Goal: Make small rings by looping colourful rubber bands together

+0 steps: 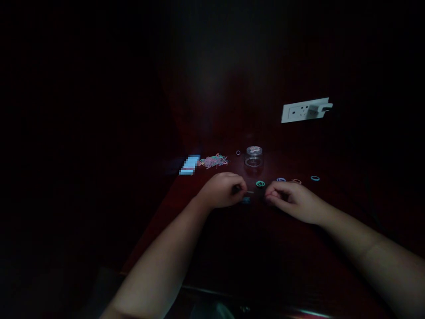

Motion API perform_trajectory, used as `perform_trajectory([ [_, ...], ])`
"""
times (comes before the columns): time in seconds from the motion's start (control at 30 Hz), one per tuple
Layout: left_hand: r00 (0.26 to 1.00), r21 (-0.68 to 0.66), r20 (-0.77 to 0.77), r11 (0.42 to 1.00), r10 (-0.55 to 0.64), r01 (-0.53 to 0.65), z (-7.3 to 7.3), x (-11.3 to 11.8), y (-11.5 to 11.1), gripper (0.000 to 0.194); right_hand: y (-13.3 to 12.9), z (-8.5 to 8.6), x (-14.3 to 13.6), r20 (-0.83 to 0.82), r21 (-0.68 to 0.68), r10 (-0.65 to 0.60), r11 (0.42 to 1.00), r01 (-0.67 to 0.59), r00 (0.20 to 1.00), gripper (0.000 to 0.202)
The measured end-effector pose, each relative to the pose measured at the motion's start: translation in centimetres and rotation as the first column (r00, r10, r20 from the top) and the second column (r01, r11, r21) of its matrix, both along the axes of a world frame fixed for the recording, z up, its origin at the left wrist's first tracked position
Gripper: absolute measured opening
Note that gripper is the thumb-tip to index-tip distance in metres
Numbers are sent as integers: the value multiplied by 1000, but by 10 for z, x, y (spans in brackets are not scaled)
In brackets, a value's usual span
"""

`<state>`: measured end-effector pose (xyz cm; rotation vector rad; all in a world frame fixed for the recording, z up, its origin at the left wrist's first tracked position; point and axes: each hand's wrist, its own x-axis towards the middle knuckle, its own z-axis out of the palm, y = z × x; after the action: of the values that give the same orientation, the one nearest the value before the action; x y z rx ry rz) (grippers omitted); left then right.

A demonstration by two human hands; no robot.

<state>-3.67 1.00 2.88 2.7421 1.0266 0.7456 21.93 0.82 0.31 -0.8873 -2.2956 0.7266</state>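
My left hand (226,189) is closed in a pinch above the dark red tabletop (239,248). A thin pale band (250,192) sticks out at its fingertips, and a small bluish patch (246,200) shows just below. Across a narrow gap, my right hand (294,199) also has thumb and fingers pressed together; whatever they hold, if anything, is hidden. Between and beyond the hands lie green elastic bands (260,183). A purple band (281,180) and an orange band (296,181) lie just behind my right hand, and a blue band (315,178) rests farther right.
A clear lidded jar (254,157) stands at the back. Left of it are a single purple ring (238,153), a heap of colourful elastic bands (215,161) and a bright blurred rectangle (190,164). A white wall socket (305,110) holds a plug. The surroundings are very dark.
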Motion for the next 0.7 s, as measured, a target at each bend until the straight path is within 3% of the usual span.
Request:
perform_trajectory([
  [0.1,991,-206,-74,971,110,-123,5,-24,8,9,0,0,0,-4,40,-9,999,9,1000,21],
  [0.23,969,-432,-129,867,212,-248,6,-48,14,13,2,-2,2,-19,29,9,1000,-9,1000,23],
  [0.43,957,-565,-204,773,208,-289,3,-58,17,17,4,-3,4,3,25,20,999,-20,1000,25],
  [0.7,958,-601,-204,747,201,-285,3,-57,17,15,4,-3,4,-1,31,13,999,-13,1000,24],
])
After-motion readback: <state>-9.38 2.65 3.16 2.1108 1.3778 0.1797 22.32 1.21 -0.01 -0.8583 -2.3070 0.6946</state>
